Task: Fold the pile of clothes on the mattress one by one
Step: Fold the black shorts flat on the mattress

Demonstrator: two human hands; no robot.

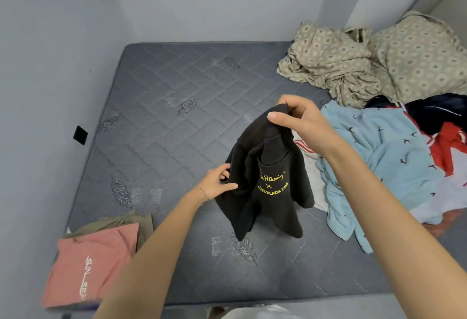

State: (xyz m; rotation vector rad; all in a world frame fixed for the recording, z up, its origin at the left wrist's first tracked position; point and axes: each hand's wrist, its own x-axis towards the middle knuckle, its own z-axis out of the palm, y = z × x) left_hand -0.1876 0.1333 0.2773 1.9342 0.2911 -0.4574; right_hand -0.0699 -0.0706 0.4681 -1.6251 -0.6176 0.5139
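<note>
Black, soft and limp, the yellow-printed cotton T-shirt [267,184] hung pinched by the right hand [300,119] at its top and by the left hand [218,184] at its side edge, likely best held at the shoulders.

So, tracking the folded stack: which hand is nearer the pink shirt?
Left. The left hand grips the black top, right of the pink shirt; the right hand pinches it farther off.

Black top [267,207] with yellow lettering hangs crumpled over the grey mattress [164,129] — unfolded pile [379,162] right, folded pink shirt [91,263] left.
</note>
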